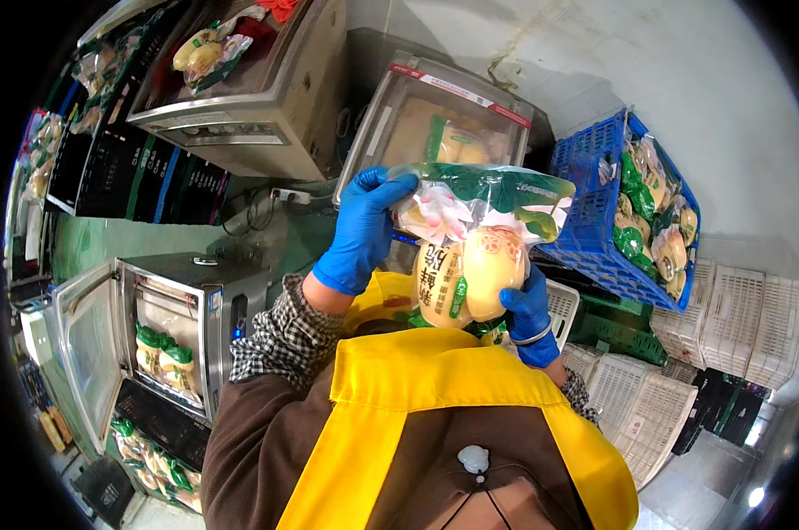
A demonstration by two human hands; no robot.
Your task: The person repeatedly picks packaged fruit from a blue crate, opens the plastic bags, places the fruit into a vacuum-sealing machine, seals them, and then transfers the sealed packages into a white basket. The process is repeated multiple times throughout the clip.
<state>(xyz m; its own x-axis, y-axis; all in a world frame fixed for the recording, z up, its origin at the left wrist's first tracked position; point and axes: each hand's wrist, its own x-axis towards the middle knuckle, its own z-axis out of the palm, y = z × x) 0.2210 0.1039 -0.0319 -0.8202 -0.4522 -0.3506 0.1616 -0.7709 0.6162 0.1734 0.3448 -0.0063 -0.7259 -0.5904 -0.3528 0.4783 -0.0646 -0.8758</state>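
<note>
A clear plastic bag of lotus root (488, 265), with a green band and pink flower print along its top, is held up in front of my chest. My left hand (360, 231), in a blue glove, pinches the bag's upper left corner. My right hand (528, 311), gloved in blue too, grips the bag's lower right side; part of it is hidden behind the bag. Just beyond stands a machine with a closed clear lid (399, 106), and a similar bag (461, 144) shows through it.
At right, a tilted blue crate (585, 168) holds several bagged lotus roots, above white crates (633, 411). On the left, a machine (232, 287) with its lid swung open contains bags. Another bag (210, 55) lies on a metal machine (307, 97) beside stacked black crates (121, 172).
</note>
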